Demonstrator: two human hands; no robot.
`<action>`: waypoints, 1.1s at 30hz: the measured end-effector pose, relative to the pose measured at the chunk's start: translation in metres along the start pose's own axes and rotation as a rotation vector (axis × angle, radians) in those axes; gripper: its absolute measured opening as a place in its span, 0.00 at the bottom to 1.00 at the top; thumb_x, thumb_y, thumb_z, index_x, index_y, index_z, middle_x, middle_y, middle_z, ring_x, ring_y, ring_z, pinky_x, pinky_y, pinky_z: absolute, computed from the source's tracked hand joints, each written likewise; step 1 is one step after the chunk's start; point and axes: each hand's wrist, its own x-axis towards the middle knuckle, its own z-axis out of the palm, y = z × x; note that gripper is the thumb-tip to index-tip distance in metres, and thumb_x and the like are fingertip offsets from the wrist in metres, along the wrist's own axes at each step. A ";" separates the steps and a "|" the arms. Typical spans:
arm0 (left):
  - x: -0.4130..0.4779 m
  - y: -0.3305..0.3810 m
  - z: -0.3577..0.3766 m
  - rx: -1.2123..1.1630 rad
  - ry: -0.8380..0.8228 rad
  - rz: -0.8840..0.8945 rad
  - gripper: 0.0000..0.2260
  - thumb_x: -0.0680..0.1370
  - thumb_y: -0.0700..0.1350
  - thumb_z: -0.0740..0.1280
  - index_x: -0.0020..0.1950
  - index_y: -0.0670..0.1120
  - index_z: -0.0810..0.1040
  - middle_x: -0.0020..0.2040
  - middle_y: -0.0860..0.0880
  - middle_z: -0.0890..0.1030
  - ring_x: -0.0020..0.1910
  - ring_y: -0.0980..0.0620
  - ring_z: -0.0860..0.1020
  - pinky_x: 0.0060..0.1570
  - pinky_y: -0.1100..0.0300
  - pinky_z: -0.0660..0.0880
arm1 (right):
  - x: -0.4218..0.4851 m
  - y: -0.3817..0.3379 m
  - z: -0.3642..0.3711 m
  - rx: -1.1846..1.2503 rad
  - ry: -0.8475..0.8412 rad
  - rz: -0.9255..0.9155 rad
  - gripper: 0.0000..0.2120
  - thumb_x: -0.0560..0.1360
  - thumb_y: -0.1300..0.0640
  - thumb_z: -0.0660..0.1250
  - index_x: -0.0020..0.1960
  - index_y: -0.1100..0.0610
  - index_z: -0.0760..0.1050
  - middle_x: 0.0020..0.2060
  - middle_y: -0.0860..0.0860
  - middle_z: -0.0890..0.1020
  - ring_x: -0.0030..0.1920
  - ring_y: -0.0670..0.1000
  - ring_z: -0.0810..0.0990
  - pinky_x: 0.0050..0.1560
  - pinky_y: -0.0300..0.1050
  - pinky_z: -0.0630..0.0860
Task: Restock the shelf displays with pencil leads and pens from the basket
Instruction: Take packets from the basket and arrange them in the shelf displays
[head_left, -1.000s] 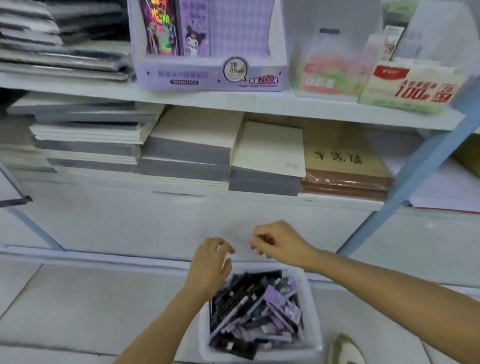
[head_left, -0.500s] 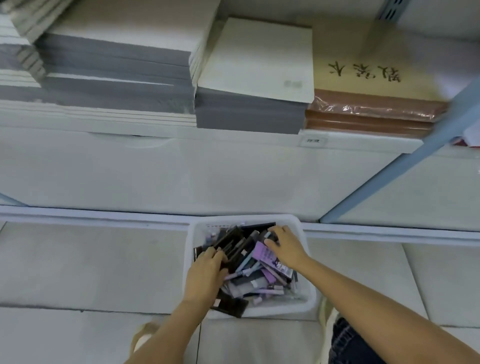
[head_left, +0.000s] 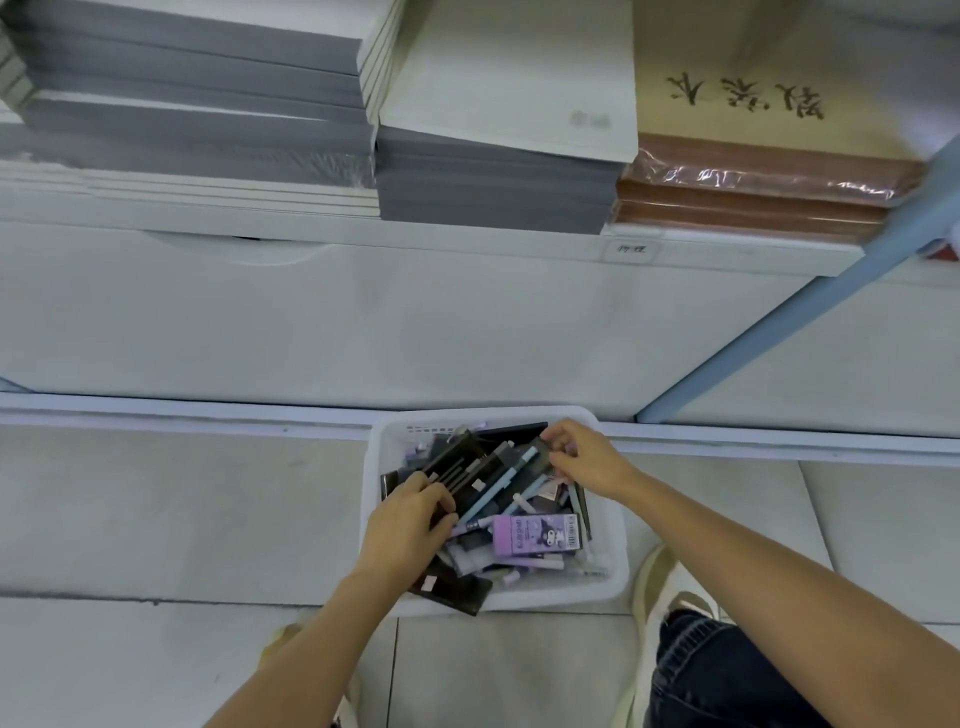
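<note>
Several stacks of grey notebooks (head_left: 208, 119) fill the shelf at the left. Below them the left hand (head_left: 405, 530) curls its fingers over the near end of a dark pen pack (head_left: 457, 462) in the white basket (head_left: 608, 577), which stands on the floor against the shelf base, heaped with packs and a purple box (head_left: 535, 535). Further right, the right hand (head_left: 592, 462) pinches the far end of a pack of blue pens (head_left: 514, 467), with brown books (head_left: 753, 182) stacked on the shelf above.
</note>
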 end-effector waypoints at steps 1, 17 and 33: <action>0.001 0.001 0.001 0.002 -0.003 -0.001 0.06 0.78 0.48 0.68 0.53 0.51 0.79 0.50 0.56 0.73 0.48 0.56 0.75 0.48 0.64 0.75 | -0.001 0.001 -0.003 -0.126 -0.046 -0.017 0.16 0.76 0.67 0.64 0.63 0.60 0.71 0.51 0.54 0.75 0.44 0.48 0.77 0.43 0.36 0.73; 0.008 0.010 -0.007 -0.080 -0.089 -0.009 0.07 0.79 0.49 0.66 0.55 0.51 0.80 0.52 0.53 0.73 0.49 0.55 0.75 0.51 0.61 0.75 | -0.018 -0.032 -0.070 -0.499 -0.240 -0.154 0.06 0.70 0.51 0.76 0.44 0.51 0.84 0.35 0.39 0.80 0.34 0.38 0.72 0.33 0.35 0.64; 0.015 0.014 -0.008 -0.505 -0.131 -0.212 0.11 0.83 0.47 0.56 0.44 0.51 0.73 0.34 0.50 0.74 0.30 0.56 0.68 0.30 0.64 0.65 | -0.023 -0.016 0.005 -0.363 -0.017 -0.011 0.24 0.76 0.55 0.69 0.68 0.60 0.66 0.64 0.57 0.72 0.62 0.53 0.72 0.61 0.46 0.72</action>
